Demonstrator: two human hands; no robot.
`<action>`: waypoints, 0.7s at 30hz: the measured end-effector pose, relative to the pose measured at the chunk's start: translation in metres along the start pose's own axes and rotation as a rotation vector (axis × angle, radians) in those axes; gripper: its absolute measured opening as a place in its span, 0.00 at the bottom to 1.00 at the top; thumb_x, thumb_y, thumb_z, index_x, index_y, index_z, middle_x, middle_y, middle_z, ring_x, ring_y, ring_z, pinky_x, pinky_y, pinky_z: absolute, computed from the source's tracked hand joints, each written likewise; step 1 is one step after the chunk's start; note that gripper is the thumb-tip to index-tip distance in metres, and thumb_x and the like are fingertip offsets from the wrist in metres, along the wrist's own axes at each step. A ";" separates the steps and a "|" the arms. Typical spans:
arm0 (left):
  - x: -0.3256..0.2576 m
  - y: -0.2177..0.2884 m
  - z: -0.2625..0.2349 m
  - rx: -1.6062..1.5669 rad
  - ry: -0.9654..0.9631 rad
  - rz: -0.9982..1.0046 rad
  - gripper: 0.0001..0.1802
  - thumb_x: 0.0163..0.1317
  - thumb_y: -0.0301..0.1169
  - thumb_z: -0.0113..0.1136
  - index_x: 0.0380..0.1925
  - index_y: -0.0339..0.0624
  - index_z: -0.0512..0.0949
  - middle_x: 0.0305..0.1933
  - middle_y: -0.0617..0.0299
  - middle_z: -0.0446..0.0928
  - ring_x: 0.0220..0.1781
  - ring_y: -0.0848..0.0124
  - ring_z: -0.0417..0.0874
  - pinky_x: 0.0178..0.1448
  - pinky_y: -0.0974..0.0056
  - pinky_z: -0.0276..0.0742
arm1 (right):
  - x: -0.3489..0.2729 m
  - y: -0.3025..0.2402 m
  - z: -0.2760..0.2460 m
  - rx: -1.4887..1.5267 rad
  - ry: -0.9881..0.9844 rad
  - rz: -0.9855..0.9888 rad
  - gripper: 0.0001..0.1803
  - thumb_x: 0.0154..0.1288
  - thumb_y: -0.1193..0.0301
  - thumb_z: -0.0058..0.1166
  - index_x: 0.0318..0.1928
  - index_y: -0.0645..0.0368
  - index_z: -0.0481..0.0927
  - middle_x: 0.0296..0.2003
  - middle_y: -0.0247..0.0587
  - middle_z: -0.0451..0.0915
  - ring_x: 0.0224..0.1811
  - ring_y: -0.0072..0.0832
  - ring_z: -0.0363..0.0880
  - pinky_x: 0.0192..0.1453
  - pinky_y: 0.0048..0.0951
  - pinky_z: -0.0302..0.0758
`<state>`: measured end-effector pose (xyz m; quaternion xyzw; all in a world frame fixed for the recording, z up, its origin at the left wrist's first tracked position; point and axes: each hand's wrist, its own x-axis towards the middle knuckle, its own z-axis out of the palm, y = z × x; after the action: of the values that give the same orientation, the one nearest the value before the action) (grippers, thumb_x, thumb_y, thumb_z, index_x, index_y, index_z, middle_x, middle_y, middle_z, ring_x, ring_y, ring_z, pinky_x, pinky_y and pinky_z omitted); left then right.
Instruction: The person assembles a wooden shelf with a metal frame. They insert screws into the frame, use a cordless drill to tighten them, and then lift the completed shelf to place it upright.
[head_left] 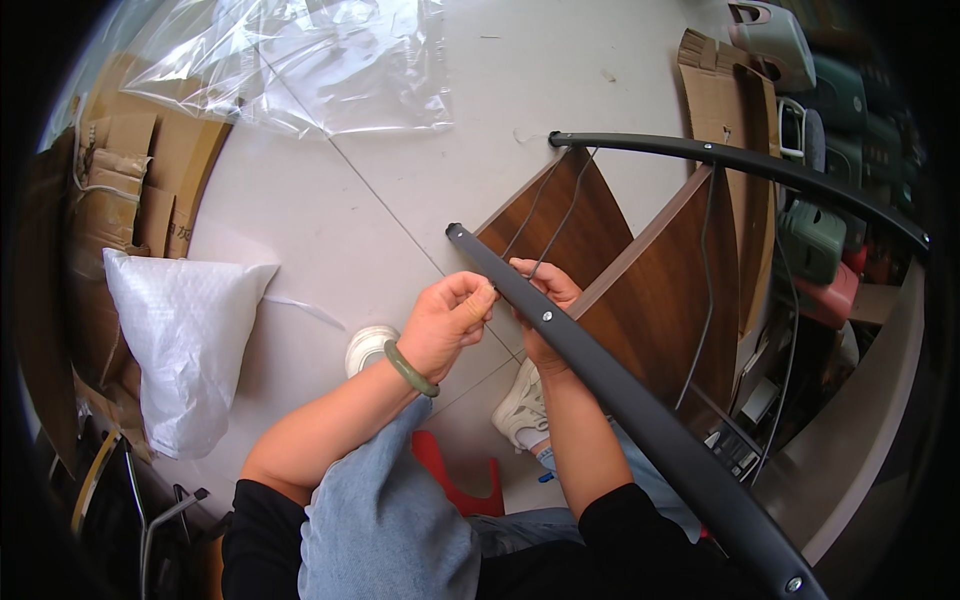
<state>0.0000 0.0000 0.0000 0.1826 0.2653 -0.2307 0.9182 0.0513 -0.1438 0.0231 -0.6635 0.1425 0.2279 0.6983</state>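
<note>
A rack with dark brown wood-grain shelf boards lies before me, its two long black metal rails bolted to the boards. My left hand, with a green bangle at its wrist, is closed in a pinch beside the near rail. Whatever its fingertips hold is too small to make out. From beneath that same rail comes my right hand, its fingers curled around the rail's inner side by the shelf's end; the rail covers part of the palm. Thin grey rods run across between the boards and rails.
The far rail arches toward the right. Clear plastic sheeting lies on the pale tiled floor, and a stuffed white bag stands at left near cardboard. Stacked plastic goods crowd the right. Below me is a red stool.
</note>
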 end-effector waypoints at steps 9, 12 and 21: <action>-0.002 -0.002 0.012 0.544 0.146 0.357 0.09 0.64 0.31 0.56 0.32 0.36 0.75 0.27 0.68 0.73 0.30 0.81 0.69 0.34 0.74 0.67 | -0.001 -0.003 0.002 -0.022 0.036 -0.030 0.11 0.60 0.72 0.59 0.43 0.62 0.80 0.26 0.29 0.79 0.23 0.11 0.69 0.26 0.13 0.62; -0.002 -0.003 0.013 0.565 0.168 0.356 0.08 0.64 0.30 0.56 0.32 0.35 0.75 0.27 0.68 0.73 0.30 0.81 0.69 0.35 0.73 0.67 | -0.001 -0.003 0.001 -0.026 0.040 -0.009 0.11 0.60 0.72 0.59 0.43 0.62 0.80 0.27 0.29 0.79 0.23 0.11 0.69 0.26 0.13 0.63; 0.000 -0.003 0.012 0.544 0.183 0.353 0.07 0.63 0.29 0.57 0.31 0.35 0.75 0.26 0.68 0.72 0.29 0.82 0.69 0.34 0.73 0.67 | -0.001 -0.005 0.000 -0.029 0.004 0.027 0.11 0.61 0.72 0.58 0.44 0.64 0.79 0.31 0.34 0.81 0.28 0.13 0.74 0.30 0.13 0.68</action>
<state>0.0029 -0.0075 0.0089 0.4841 0.2395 -0.1132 0.8339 0.0531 -0.1440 0.0283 -0.6721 0.1496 0.2380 0.6850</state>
